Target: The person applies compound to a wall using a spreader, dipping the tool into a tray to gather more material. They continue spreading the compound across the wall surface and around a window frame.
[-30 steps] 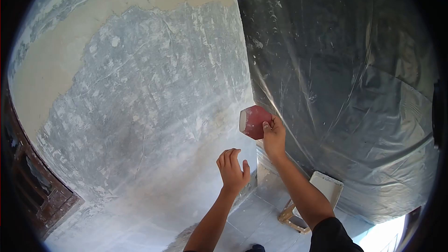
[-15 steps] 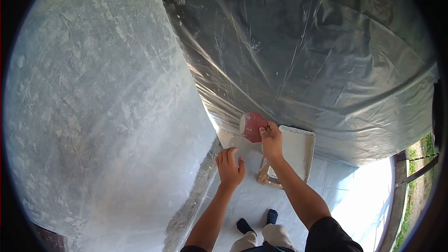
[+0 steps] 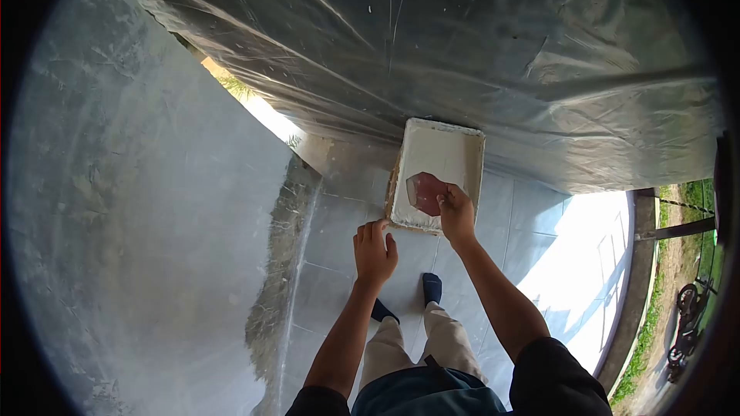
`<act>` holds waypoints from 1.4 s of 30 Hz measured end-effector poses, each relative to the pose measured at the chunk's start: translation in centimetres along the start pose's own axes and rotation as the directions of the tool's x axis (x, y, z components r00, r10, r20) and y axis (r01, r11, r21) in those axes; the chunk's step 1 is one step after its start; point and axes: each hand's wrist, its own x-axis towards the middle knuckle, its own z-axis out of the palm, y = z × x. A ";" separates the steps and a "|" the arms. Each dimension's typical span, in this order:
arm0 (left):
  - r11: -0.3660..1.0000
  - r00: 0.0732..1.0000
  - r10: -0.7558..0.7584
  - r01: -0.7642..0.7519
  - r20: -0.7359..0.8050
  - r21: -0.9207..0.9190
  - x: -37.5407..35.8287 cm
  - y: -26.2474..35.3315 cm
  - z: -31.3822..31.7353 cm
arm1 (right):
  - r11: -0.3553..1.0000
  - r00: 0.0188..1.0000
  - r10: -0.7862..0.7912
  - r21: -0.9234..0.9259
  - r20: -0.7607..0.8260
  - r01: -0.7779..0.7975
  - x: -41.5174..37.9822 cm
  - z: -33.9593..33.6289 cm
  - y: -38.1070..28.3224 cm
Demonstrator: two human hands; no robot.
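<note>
In my right hand (image 3: pixel 457 214) is a flat red plastic putty spreader (image 3: pixel 430 194), pinched between thumb and fingers at its right edge. Its left edge carries a pale coating. The spreader overlaps the lower part of a rectangular tray (image 3: pixel 479 160), whose inside is coated with white filler (image 3: pixel 439 146). My left hand (image 3: pixel 374 253) is open and empty, thumb apart from the bent fingers, its fingertips close by the tray's near left corner.
A grey, partly coated wall (image 3: pixel 169 208) rises on the left, with a rough bare strip (image 3: pixel 281 239) along its bottom. Dark plastic sheeting (image 3: pixel 478 46) hangs ahead and to the right. My socked feet stand on the tiled floor (image 3: pixel 339 231). Outside at right is a parked motorcycle (image 3: pixel 687 327).
The view has swung down and to the right, away from the wall. My right hand has brought the spreader from beside the tray to over it. My left hand stays open.
</note>
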 end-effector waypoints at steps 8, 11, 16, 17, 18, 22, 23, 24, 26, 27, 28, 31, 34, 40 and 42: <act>0.997 0.988 -0.077 0.077 0.132 0.007 -3.4 -1.1 6.2 | 0.968 0.994 0.099 -0.236 0.051 -0.085 -0.6 -3.0 5.9; 0.996 0.983 -0.084 0.081 0.165 0.020 -4.2 -1.7 7.3 | 0.956 0.995 0.062 -0.290 0.076 -0.037 -0.5 -3.1 8.5; 0.994 0.976 -0.109 0.104 0.189 0.034 -5.3 -2.6 9.2 | 0.932 0.993 0.009 -0.361 0.114 0.033 -0.4 -3.3 11.6; 0.993 0.974 -0.117 0.112 0.194 0.036 -5.3 -2.8 9.6 | 0.926 0.990 -0.026 -0.371 0.135 0.075 -0.2 -3.1 12.2; 0.993 0.972 -0.121 0.117 0.199 0.035 -5.3 -3.0 10.0 | 0.926 0.990 -0.016 -0.372 0.138 0.067 -0.1 -3.1 12.9; 0.989 0.964 -0.145 0.140 0.222 0.038 -5.3 -3.4 12.0 | 0.911 0.971 -0.118 -0.366 0.209 0.190 0.5 -2.9 14.3; 0.988 0.962 -0.152 0.147 0.226 0.037 -5.4 -3.5 12.5 | 0.905 0.962 -0.138 -0.365 0.235 0.219 0.7 -2.9 14.3; 0.987 0.960 -0.159 0.155 0.231 0.038 -5.4 -3.6 13.1 | 0.905 0.962 -0.134 -0.367 0.237 0.217 1.1 -2.9 14.7; 0.985 0.956 -0.172 0.167 0.239 0.043 -5.6 -3.8 14.1 | 0.898 0.950 -0.117 -0.377 0.289 0.226 1.7 -2.7 15.4; 0.976 0.950 -0.218 0.218 0.223 0.023 -5.8 -3.9 14.8 | 0.899 0.950 -0.112 -0.377 0.292 0.222 1.9 -2.7 15.1; 0.963 0.942 -0.264 0.269 0.207 0.004 -6.2 -4.1 15.6 | 0.896 0.931 -0.129 -0.363 0.340 0.257 2.2 -2.8 14.4; 0.894 0.897 -0.406 0.430 0.176 -0.129 -7.2 -5.1 17.8 | 0.889 0.896 -0.171 -0.329 0.410 0.320 2.8 -2.7 14.2; 0.576 0.659 -0.683 0.752 0.316 -0.321 -7.1 -5.5 18.8 | 0.875 0.871 -0.214 -0.310 0.443 0.373 3.2 -2.4 14.7; 0.885 0.814 -0.450 0.461 0.368 0.064 -6.4 -5.6 19.1 | 0.845 0.848 -0.219 -0.342 0.482 0.412 3.8 -1.7 15.9; 0.765 0.722 -0.562 0.639 0.404 -0.078 -5.4 -5.8 19.6 | 0.832 0.845 -0.229 -0.354 0.483 0.428 4.1 -1.3 16.1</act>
